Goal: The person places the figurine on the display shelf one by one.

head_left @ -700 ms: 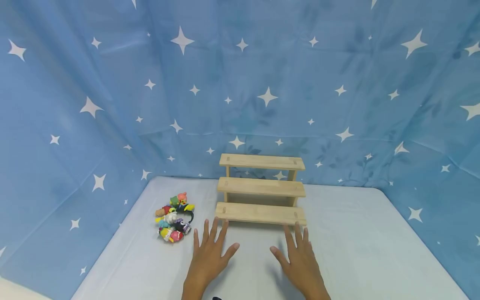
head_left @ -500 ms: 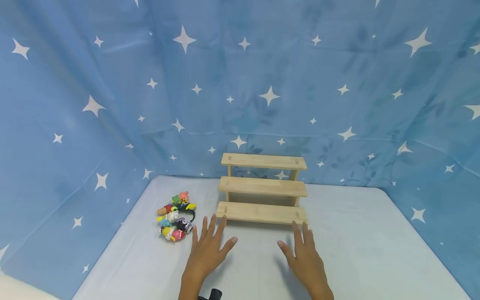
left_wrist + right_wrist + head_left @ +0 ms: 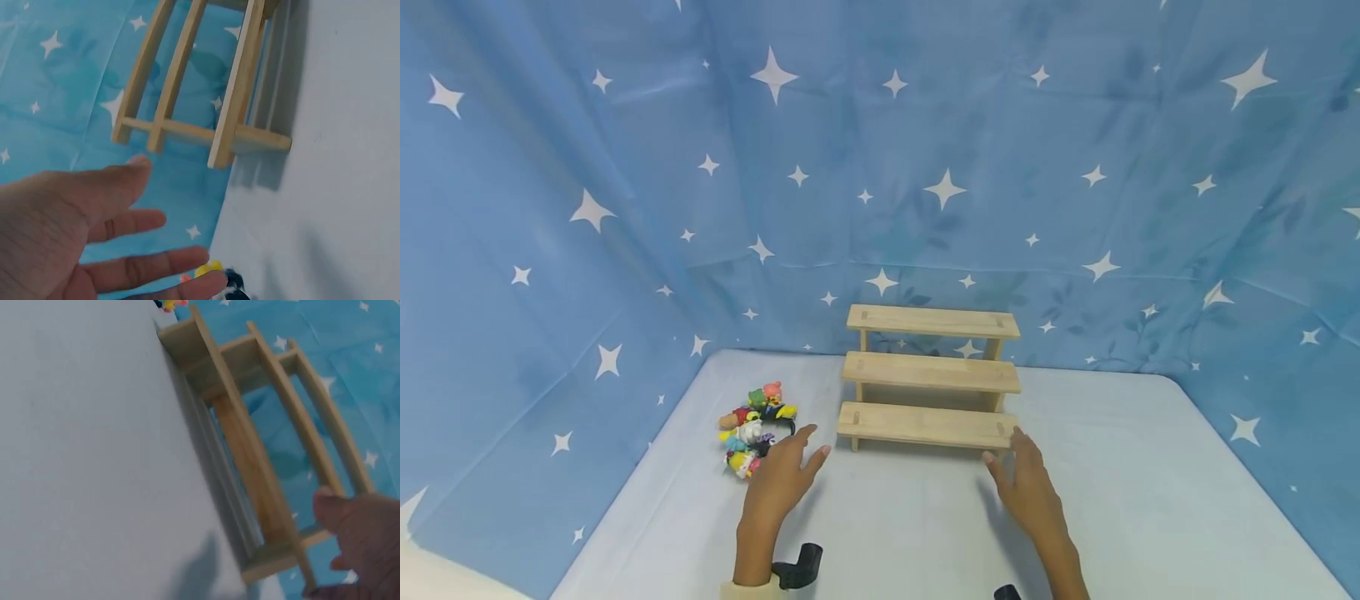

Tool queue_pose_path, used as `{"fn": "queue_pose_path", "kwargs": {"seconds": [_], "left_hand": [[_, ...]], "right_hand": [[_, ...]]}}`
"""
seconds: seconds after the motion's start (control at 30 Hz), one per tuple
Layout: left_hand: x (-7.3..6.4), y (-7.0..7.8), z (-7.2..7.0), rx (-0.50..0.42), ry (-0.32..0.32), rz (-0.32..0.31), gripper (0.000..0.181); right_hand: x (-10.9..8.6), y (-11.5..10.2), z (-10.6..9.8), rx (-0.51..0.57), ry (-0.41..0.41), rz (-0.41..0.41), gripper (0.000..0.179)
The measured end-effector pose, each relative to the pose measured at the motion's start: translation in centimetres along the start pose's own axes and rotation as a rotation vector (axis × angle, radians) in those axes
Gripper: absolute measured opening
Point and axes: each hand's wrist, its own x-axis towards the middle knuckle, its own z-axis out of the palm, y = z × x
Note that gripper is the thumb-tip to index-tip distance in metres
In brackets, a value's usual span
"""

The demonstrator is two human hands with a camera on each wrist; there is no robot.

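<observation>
A three-tier wooden step shelf (image 3: 931, 371) stands at the back middle of the table. To its left lies a ring-shaped cluster of small colourful figurines (image 3: 749, 432) with a black loop. My left hand (image 3: 777, 477) hovers beside the cluster, covering part of its near right side, with fingers relaxed and nothing held. In the left wrist view the thumb and fingers lie apart, the figurines just past the fingertips. My right hand (image 3: 1032, 492) is at the right end of the lowest step, fingers loosely extended; in the right wrist view its fingertips (image 3: 326, 503) overlap the shelf's end.
A white cloth (image 3: 1120, 483) covers the table. Behind and at both sides hangs a blue curtain (image 3: 820, 217) with white stars. A black device (image 3: 801, 567) is strapped to my left wrist; part of another (image 3: 1007, 592) shows near my right forearm.
My left hand has moved left toward the figurines, its spread fingers drawing closer together. My right hand has shifted right to the shelf's end. The shelf and figurines stay in place.
</observation>
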Motion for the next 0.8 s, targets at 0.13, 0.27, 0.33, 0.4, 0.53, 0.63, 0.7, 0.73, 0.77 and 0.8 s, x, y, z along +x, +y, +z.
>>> {"fn": "queue_pose_path", "kwargs": {"seconds": [0.13, 0.27, 0.33, 0.4, 0.53, 0.63, 0.7, 0.73, 0.77, 0.8], "left_hand": [[0.4, -1.3, -0.1, -0.002, 0.087, -0.142, 0.047], [0.5, -2.5, 0.0, -0.037, 0.147, -0.251, 0.049], [0.4, -3.0, 0.1, -0.043, 0.157, -0.284, 0.050], [0.2, -3.5, 0.2, -0.045, 0.157, -0.314, 0.051], [-0.2, -4.1, 0.3, -0.044, 0.183, -0.367, 0.052], [-0.5, -4.5, 0.3, -0.047, 0.226, -0.404, 0.054], [-0.6, -4.8, 0.3, -0.057, 0.258, -0.425, 0.056], [-0.6, -4.9, 0.3, -0.065, 0.271, -0.433, 0.058], [-0.6, -5.1, 0.2, -0.072, 0.280, -0.443, 0.059], [-0.5, -5.2, 0.2, -0.081, 0.284, -0.453, 0.060]], "right_hand": [[1.7, 1.8, 0.3, 0.176, -0.041, 0.062, 0.088], [2.5, 3.4, 0.9, 0.262, -0.027, 0.113, 0.088], [2.6, 3.9, 1.1, 0.282, -0.010, 0.109, 0.085], [2.8, 4.0, 1.3, 0.288, -0.006, 0.104, 0.084], [2.9, 4.1, 1.6, 0.283, -0.006, 0.099, 0.083], [3.0, 4.1, 1.7, 0.281, -0.008, 0.103, 0.082], [3.1, 4.1, 1.8, 0.276, -0.007, 0.107, 0.082], [3.1, 4.1, 1.8, 0.270, -0.006, 0.111, 0.082], [3.2, 4.1, 1.9, 0.265, -0.003, 0.113, 0.082], [3.2, 4.1, 1.9, 0.262, 0.000, 0.113, 0.082]]}}
